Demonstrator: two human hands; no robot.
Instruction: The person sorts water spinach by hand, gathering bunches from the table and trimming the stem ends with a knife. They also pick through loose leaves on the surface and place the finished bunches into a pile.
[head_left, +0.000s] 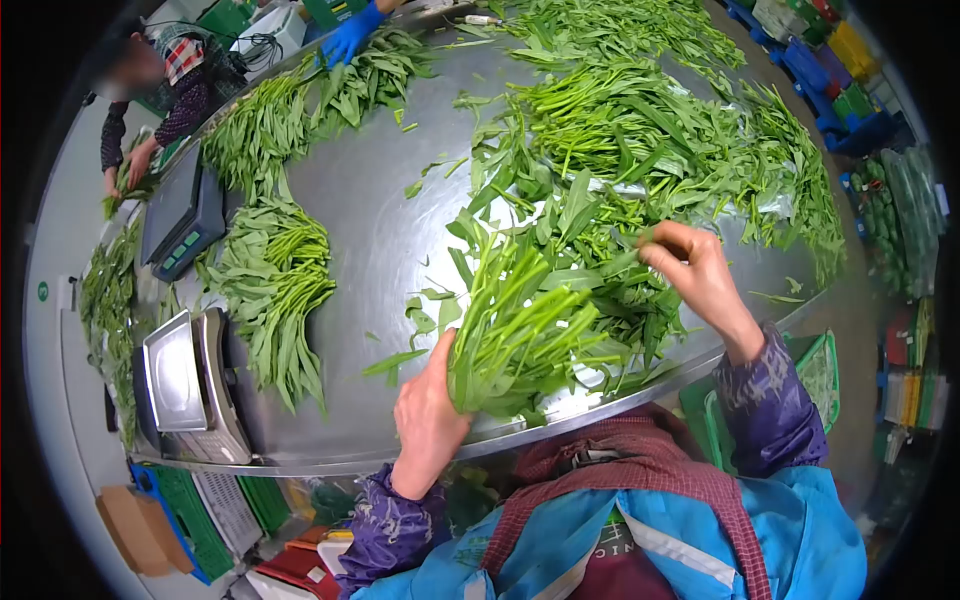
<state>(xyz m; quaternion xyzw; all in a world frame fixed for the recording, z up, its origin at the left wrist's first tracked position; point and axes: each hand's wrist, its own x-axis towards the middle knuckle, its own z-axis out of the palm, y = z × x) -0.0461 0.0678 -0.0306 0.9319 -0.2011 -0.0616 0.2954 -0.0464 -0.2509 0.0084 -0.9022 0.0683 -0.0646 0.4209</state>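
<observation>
My left hand (pixel 432 408) is closed around a bunch of leafy green stems (pixel 515 310), held above the near edge of the metal table (pixel 370 200). The cut stem ends point right, toward my other hand. My right hand (pixel 695 275) pinches a green leaf (pixel 622 262) between thumb and fingertips, over a loose pile of leaves (pixel 640 310). Beyond it lies a large heap of the same greens (pixel 610 120), with stems and leaves mixed.
Bunched greens (pixel 270 270) lie on the left of the table, near a scale (pixel 185 370) and a second scale (pixel 183 220). Another person (pixel 165 90) handles greens at the far left. A blue-gloved hand (pixel 350 35) touches greens at the back. A green crate (pixel 820 380) stands below right.
</observation>
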